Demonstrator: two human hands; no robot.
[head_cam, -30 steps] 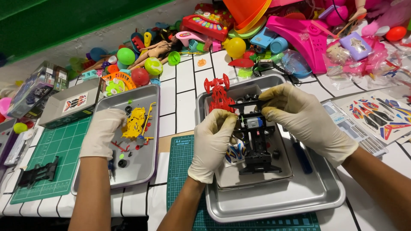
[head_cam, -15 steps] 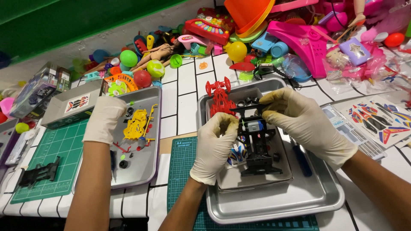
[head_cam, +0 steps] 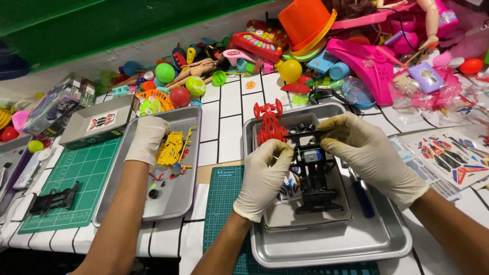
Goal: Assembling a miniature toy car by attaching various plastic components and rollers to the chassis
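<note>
Two gloved hands, left hand [head_cam: 265, 175], right hand [head_cam: 369, 155], pinching black chassis [head_cam: 316, 175]

A grey box lid [head_cam: 99, 122] with a small white label [head_cam: 102, 121] lies just left of the co-worker's fingers [head_cam: 153, 130]. A clear plastic package [head_cam: 56, 104] sits further left. A colourful sticker sheet [head_cam: 448, 158] lies right of the right hand's fingers [head_cam: 336, 135].
</note>
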